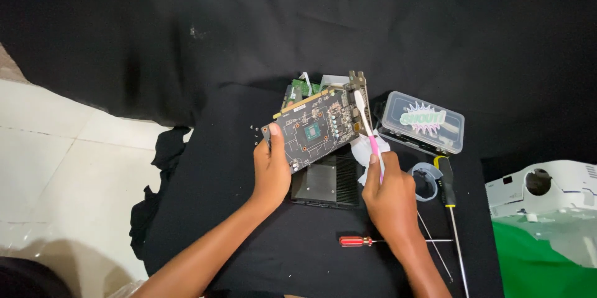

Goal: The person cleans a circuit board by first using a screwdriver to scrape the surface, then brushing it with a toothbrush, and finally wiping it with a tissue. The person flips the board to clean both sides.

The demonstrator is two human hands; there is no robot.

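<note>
My left hand [272, 170] grips the lower left corner of a black graphics card circuit board [314, 129], held tilted above the table, its bare chip facing up. My right hand [388, 195] holds a pink and white toothbrush [367, 125] whose bristle end rests against the board's right edge near the metal bracket. White tissue [367, 149] is bunched beside that hand. A black finned heatsink [326, 183] lies flat under the board.
A clear plastic box [423, 122] stands at right, with a tape roll [428, 180], a yellow-and-black screwdriver [449, 193] and a red-handled screwdriver [357, 241]. Small screws [254, 131] dot the black cloth. A white projector [547, 192] on green cloth sits far right; pale floor lies left.
</note>
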